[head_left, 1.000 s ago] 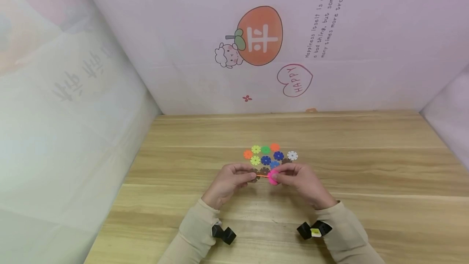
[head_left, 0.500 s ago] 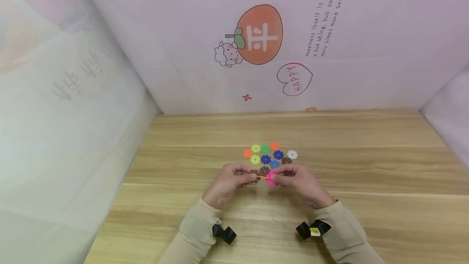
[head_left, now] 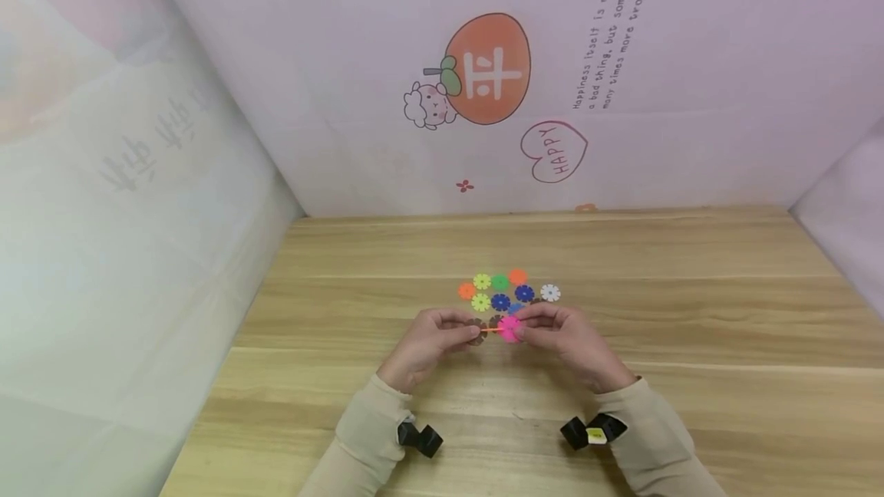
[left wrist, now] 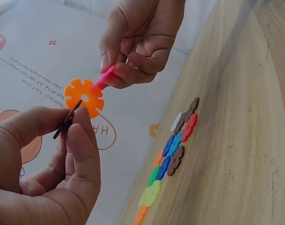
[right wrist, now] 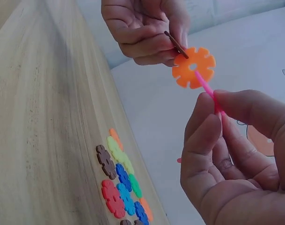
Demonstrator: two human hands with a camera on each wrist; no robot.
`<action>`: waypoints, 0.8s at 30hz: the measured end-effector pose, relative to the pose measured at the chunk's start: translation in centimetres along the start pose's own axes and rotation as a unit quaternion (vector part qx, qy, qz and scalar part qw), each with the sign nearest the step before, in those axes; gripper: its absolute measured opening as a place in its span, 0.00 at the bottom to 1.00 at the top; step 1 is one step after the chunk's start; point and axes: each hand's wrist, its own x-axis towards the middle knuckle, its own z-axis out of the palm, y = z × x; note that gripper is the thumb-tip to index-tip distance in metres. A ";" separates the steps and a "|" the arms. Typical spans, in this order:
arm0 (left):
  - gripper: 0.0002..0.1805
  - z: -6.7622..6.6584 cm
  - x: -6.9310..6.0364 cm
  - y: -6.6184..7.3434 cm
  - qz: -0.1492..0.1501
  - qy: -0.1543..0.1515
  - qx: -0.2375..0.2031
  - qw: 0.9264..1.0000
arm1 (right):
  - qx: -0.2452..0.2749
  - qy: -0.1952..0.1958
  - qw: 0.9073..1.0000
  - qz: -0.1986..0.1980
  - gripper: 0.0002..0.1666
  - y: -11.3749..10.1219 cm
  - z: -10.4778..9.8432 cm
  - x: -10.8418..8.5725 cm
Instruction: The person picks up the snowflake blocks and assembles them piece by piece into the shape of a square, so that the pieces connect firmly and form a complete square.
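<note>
Between the two hands, raised over the table, is an orange notched disc [left wrist: 96,105] with a brown disc [left wrist: 67,120] joined at one edge and a pink disc [right wrist: 210,92] at the other. My left hand [head_left: 430,343] pinches the brown disc between thumb and fingers. The pink disc [head_left: 510,329] is pinched by my right hand [head_left: 572,343]. Both side discs stand across the orange one, which appears edge-on in the head view. In the right wrist view the pink disc's edge meets the orange disc [right wrist: 194,68].
Loose notched discs lie grouped on the wooden table [head_left: 621,267] just beyond the hands: yellow [head_left: 482,281], green [head_left: 500,281], orange [head_left: 466,291], dark blue [head_left: 524,293], white [head_left: 550,292], a red one [right wrist: 113,198] and brown ones [right wrist: 105,161]. A printed cloth [head_left: 359,136] hangs behind.
The pink disc has turned to show more of its face to the head view. Both hands keep their pinches and have hardly moved.
</note>
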 end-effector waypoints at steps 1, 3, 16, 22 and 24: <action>0.10 0.0 0.0 0.0 -0.001 -0.003 -0.001 1.000 | 0.003 0.000 1.000 0.001 0.23 0.0 0.0 0.1; 0.10 -0.1 0.0 -0.1 -0.002 -0.011 0.003 1.000 | 0.007 0.001 1.000 0.001 0.23 0.1 0.1 0.1; 0.15 0.0 -0.2 0.0 -0.001 -0.029 0.154 0.988 | -0.034 -0.017 0.999 -0.006 0.21 0.1 0.2 0.0; 0.13 0.3 -0.1 -0.2 0.003 -0.035 0.160 0.986 | -0.044 -0.037 0.998 -0.005 0.20 0.0 0.4 -0.1; 0.13 0.4 0.0 -0.2 0.005 -0.036 0.162 0.986 | -0.041 -0.039 0.998 -0.005 0.20 -0.1 0.5 -0.1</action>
